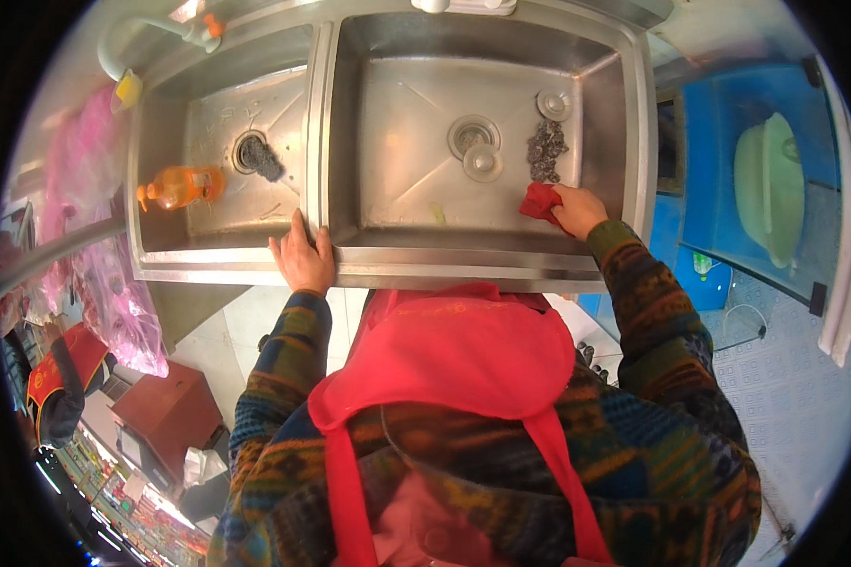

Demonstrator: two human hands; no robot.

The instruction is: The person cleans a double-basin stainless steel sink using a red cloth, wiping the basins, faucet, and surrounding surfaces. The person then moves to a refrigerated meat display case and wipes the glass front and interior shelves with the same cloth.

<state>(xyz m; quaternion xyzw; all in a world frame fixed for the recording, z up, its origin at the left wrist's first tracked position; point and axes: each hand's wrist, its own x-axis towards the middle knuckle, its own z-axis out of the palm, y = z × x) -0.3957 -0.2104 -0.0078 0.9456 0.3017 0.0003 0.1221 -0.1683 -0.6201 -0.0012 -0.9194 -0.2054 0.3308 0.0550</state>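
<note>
My right hand (580, 211) grips a bunched red cloth (540, 202) inside the right basin of a stainless steel double sink (461, 259), near that basin's front right corner. Just beyond the cloth lies a clump of dark grey, mesh-like material (547, 151), with a round metal strainer (554, 104) behind it. Another round strainer (483, 164) sits partly over the edge of the drain (472, 135). My left hand (303, 256) rests with fingers apart on the front rim, by the divider. In the left basin, a grey scouring pad (261, 159) lies partly over the drain, right of an orange pump bottle (181, 187) on its side.
A faucet base (461, 6) stands at the back rim. Pink plastic (113, 283) hangs at the left, beside a pipe (62, 253). A person in a red vest (64, 379) is at the lower left. Right of the sink, a pale green basin (769, 190) sits by blue panels.
</note>
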